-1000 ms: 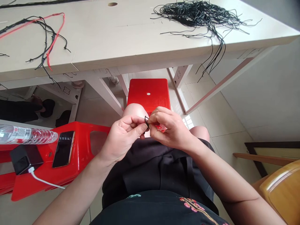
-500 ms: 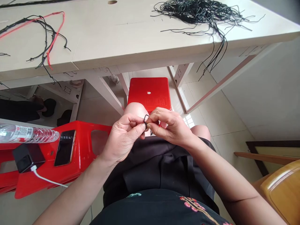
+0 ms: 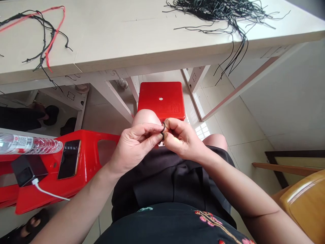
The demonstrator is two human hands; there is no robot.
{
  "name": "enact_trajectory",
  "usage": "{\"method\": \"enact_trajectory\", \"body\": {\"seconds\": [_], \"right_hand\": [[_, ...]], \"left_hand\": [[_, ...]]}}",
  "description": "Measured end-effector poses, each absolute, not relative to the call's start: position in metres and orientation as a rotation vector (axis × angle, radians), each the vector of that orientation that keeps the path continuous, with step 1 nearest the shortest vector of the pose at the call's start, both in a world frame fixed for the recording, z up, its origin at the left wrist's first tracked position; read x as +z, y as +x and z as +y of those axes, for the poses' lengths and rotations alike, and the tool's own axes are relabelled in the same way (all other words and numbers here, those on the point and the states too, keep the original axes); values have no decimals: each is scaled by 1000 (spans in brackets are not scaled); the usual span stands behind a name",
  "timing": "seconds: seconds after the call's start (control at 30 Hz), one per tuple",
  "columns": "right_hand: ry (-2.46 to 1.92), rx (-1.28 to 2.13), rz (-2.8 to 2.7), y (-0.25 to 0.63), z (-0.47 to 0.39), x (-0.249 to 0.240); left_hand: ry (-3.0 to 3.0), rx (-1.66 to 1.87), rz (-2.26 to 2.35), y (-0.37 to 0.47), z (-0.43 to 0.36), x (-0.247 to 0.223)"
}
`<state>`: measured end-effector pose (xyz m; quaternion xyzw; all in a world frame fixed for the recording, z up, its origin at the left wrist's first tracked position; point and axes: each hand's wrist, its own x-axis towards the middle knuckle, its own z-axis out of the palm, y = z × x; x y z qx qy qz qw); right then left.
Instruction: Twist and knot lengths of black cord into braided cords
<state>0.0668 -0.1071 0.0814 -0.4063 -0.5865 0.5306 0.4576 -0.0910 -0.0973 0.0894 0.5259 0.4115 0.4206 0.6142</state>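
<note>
Between my two hands, above my lap, is a small loop of black braided cord (image 3: 164, 126). My left hand (image 3: 134, 145) pinches it from the left between thumb and fingers. My right hand (image 3: 182, 138) is closed on it from the other side, fingertips curled in close to the left thumb. Parts of the cord are hidden behind the fingers. On the table's near right part lies a tangled heap of loose black cords (image 3: 215, 10), several ends hanging over the edge. Black braided cords (image 3: 43, 32) and a red cord (image 3: 62, 23) lie at the table's left.
The pale table (image 3: 122, 44) runs across the top. A red stool (image 3: 161, 98) stands under it. On a red stool (image 3: 87, 156) at left are a phone (image 3: 69, 159), a plastic bottle (image 3: 27, 144) and a black charger (image 3: 27, 171) with a white cable. A wooden chair (image 3: 304, 200) is at right.
Both hands have shifted slightly right with the cord loop, and my right fingers have curled in more. The view has tilted slightly downward. A person's foot now shows at the lower left.
</note>
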Motion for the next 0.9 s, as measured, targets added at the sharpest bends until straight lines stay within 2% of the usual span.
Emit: {"method": "enact_trajectory", "body": {"seconds": [0.2,0.3,0.63,0.83,0.9], "right_hand": [[-830,1580,-1238,64,-107,80],[-818,1604,-1200,63,-107,83],[-1023,1008,-1535,72,-116,98],[-1140,783,-1644,68,-112,102],[-1149,806,-1610,67,-111,102]], "left_hand": [[1082,886,838,-91,-95,92],[927,889,826,-88,-97,95],[761,891,794,-86,-98,97],[889,886,831,-85,-98,93],[877,864,852,-85,-99,94]]}}
